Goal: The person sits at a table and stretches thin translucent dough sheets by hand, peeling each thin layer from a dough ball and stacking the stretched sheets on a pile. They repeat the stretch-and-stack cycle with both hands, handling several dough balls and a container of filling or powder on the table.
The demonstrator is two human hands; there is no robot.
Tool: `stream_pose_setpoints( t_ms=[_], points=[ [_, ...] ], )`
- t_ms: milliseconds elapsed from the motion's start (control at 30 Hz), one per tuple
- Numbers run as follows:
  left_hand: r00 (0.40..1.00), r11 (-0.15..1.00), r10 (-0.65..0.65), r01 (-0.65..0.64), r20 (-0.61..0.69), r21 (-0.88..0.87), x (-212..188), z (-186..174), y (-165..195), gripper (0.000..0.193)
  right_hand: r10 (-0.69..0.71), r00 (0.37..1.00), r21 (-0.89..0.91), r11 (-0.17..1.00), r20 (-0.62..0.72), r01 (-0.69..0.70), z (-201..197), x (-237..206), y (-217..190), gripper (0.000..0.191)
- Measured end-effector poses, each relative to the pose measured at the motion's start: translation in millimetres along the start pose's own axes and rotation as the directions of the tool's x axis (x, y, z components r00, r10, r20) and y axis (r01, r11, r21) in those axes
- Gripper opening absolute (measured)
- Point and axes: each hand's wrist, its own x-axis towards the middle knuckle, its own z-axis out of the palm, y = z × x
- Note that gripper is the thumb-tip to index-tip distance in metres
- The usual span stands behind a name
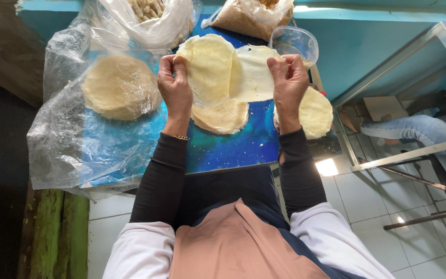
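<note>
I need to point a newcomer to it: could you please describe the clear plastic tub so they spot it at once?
Start at the blue tabletop and go to its far edge. Just beyond the right hand sits the small clear round plastic tub. Unlike the soft plastic bags beside it, it is rigid, open-topped and nearly empty.

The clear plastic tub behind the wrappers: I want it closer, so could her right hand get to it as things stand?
Probably not right away: the right hand and left hand both grip thin wrappers. The tub sits just beyond, unobstructed.

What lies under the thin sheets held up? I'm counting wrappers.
Under the sheets held by both hands: one round wrapper on the blue board. Anything beneath them farther back is hidden.
</note>
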Motion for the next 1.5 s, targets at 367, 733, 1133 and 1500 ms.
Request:
stream_pose_setpoints(
  t_ms=[367, 733, 1133, 1500],
  points=[
    [0.974, 0.985, -0.172, 0.167, 0.150, 0.040, -0.4, -1.0, -6.3, 0.020, 0.260, 0.927, 0.314, 0.886, 0.271, -0.340, -65.9, 2.2, -21.4, 0.015],
    [0.941, 0.962, -0.187, 0.117, 0.283, 0.246, -16.1, 9.6, 12.7, 0.019, 0.276, 0.922, -0.010, 0.959, 0.272, -0.284, -120.0, 11.4, -63.1, 0.013],
    [0.935, 0.947, -0.185, 0.088, 0.302, 0.310, -19.8, 11.6, 18.8, 0.020, 0.252, 0.966, -0.543, 0.820, 0.058, -0.181, -152.6, 4.5, 14.9, 0.018],
    [0.918, 0.975, -0.179, 0.116, 0.354, 0.190, -21.3, 15.1, 29.1, 0.020, -0.008, 0.987, -0.752, 0.647, 0.162, 0.129, -140.5, -9.4, -4.4, 0.013]
  ],
)
